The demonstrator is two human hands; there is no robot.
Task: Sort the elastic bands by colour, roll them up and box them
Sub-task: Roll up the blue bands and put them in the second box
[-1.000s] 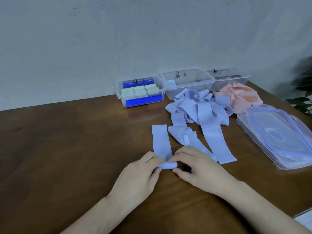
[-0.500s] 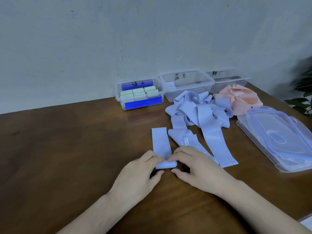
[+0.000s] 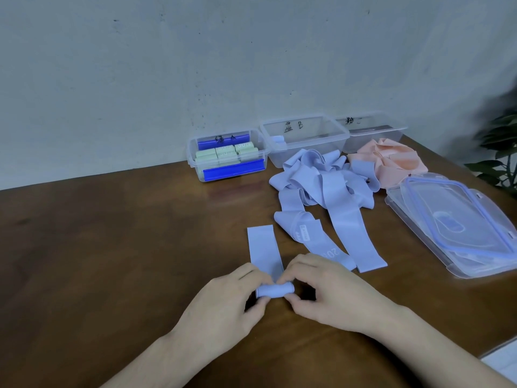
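Here the blue band (image 3: 264, 249) lay flat on the brown table (image 3: 112, 261), a pale lavender-blue strip, smooth and matte, with its near end wound into a small tight roll (image 3: 275, 290). The unrolled length ran away from the person, leaning slightly to the left, while the roll's long axis lay across, left to right. The left hand (image 3: 223, 301) pinched the left end of the roll between its thumb below and curled fingers above; the right hand (image 3: 327, 292) pinched the right end the same way, its fingertips pressed onto the top of the roll.

Beyond and to the right sat a loose heap of blue bands (image 3: 321, 183), tangled so that their number could not be told, with two long tails reaching towards the hands, one of them printed with white digits. A heap of pink bands (image 3: 391, 161) lay just right of it. Three clear boxes stood in a row against the wall: the left box (image 3: 228, 155) held green rolls (image 3: 223, 154), about six in view; the middle box (image 3: 305, 138) held one small blue roll (image 3: 278, 140); the right box (image 3: 372, 130) showed nothing clearly inside. At the right edge of the table two clear lids (image 3: 458, 225) were stacked, the upper one rimmed in blue.
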